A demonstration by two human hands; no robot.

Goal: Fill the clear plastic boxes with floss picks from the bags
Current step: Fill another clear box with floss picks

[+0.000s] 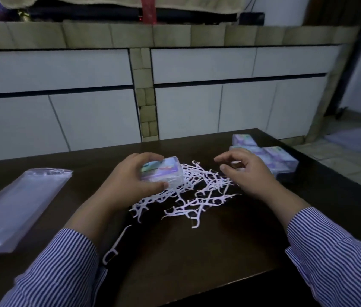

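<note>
A: Head view, L hand?
B: Left hand (128, 180) is gripping a box (162, 171), fingers curled round it, over the floss picks (197, 191) lying on the table (197, 251).
A: R hand?
B: Right hand (245, 171) is hovering, fingers loosely curled, holding nothing. Boxes (272, 157) sitting beside it.

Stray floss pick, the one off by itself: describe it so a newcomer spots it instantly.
Start at the dark table and find the white floss pick pile between the hands. Come toward the near edge, beside the left striped sleeve. The stray floss pick lies there alone, apart from the tangled pile.
</note>
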